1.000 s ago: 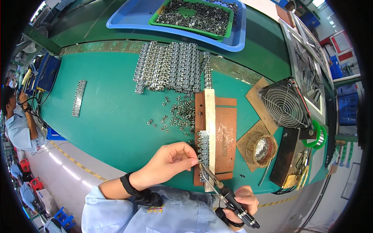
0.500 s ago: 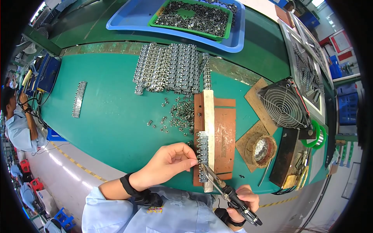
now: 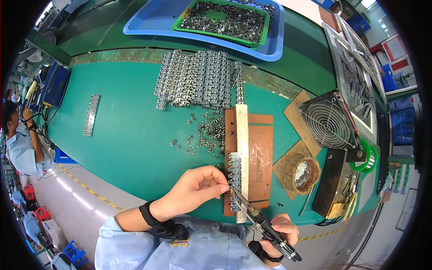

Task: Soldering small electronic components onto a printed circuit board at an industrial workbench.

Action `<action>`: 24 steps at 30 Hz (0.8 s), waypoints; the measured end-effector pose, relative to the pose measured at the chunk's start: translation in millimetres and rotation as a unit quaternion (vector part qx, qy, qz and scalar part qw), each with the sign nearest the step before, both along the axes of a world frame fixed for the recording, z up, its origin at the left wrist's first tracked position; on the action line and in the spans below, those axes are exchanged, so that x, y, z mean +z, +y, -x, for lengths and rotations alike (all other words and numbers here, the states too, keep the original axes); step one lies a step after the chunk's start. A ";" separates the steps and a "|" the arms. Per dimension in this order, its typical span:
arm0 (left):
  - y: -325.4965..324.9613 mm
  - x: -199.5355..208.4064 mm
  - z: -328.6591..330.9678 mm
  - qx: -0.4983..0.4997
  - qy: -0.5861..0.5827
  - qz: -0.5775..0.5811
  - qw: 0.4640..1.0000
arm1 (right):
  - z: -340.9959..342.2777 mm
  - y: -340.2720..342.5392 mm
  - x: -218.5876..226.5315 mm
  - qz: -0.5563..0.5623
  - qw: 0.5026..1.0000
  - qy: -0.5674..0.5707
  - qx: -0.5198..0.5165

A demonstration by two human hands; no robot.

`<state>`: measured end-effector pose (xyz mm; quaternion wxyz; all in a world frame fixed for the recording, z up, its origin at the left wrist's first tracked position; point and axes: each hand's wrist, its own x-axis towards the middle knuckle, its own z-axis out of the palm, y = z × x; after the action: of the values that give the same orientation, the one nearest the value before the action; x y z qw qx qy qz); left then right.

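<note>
- Centrally, at the near part of the brown jig [image 3: 261, 153]: left hand [image 3: 196, 186], thumb and fingertips pinched together at a toothed metal strip [image 3: 234, 168]; anything between them too small to tell.
- From the near right of the jig: right hand [image 3: 288, 228], fingers wrapped around a black-handled soldering iron [image 3: 270, 230], tip slanted to the strip, just beside the left fingertips.
- Along the left side of the jig: pale bar [image 3: 242, 144], with the strip lengthwise against its left edge.
- Just left of the jig: scattered heap of small metal clips [image 3: 211, 130].
- Beyond the jig, to the left: similar strips side by side in a dense block [image 3: 193, 78].
- Well left of the jig: single strip apart from the others [image 3: 91, 115].
- Right of the jig: round tan pot [image 3: 316, 180] with silvery contents; farther off, square black fan [image 3: 330, 121].
- Far beyond the jig: blue tray [image 3: 144, 24], inside it a green tray [image 3: 216, 15] of small dark metal pieces.
</note>
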<state>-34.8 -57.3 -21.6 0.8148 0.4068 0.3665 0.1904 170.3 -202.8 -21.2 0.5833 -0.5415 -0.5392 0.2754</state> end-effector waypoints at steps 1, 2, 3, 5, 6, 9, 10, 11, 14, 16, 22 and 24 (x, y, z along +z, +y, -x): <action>0.0 0.1 -0.1 0.001 -0.001 0.000 1.000 | -0.2 0.1 0.2 0.000 1.000 -0.006 0.004; 0.0 0.0 0.0 0.003 -0.002 0.001 1.000 | -0.2 -0.4 -0.3 0.000 1.000 -0.006 0.004; -0.1 -0.3 0.2 0.003 -0.003 0.001 1.000 | 0.0 -1.8 -1.5 -0.006 1.000 0.001 -0.004; 0.0 -0.8 0.0 0.002 -0.002 0.000 1.000 | -0.1 -4.2 -3.2 -0.016 1.000 0.016 -0.019; 0.2 -0.7 -0.3 0.002 -0.002 0.000 1.000 | -0.7 -4.7 -3.3 -0.017 1.000 0.016 -0.019; 0.8 0.7 -1.1 0.003 0.001 0.000 1.000 | -3.0 -5.3 -2.9 -0.018 1.000 0.007 -0.005; 0.6 0.5 -1.0 0.005 0.003 0.000 1.000 | -2.6 -4.9 -2.7 -0.017 1.000 0.007 -0.005; 0.6 0.5 -1.0 0.004 0.003 0.000 1.000 | -2.1 -3.6 -1.9 -0.015 1.000 0.002 -0.002; 1.0 0.9 -1.6 0.006 0.004 -0.001 1.000 | -1.7 -1.0 -0.5 -0.012 1.000 -0.008 0.005; 0.4 1.0 -1.2 0.006 0.005 0.000 1.000 | -1.7 -1.2 -0.6 -0.015 1.000 -0.013 0.008; 0.7 4.5 -1.2 0.002 0.016 0.005 1.000 | -2.1 -0.9 0.8 -0.016 1.000 -0.024 0.011; 0.7 4.9 -1.3 0.003 0.016 0.005 1.000 | -2.4 -1.0 0.9 -0.016 0.999 -0.036 0.016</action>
<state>-33.5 -56.5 -16.7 0.8101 0.4049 0.3819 0.1843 172.7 -203.8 -20.4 0.5674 -0.5332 -0.5726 0.2565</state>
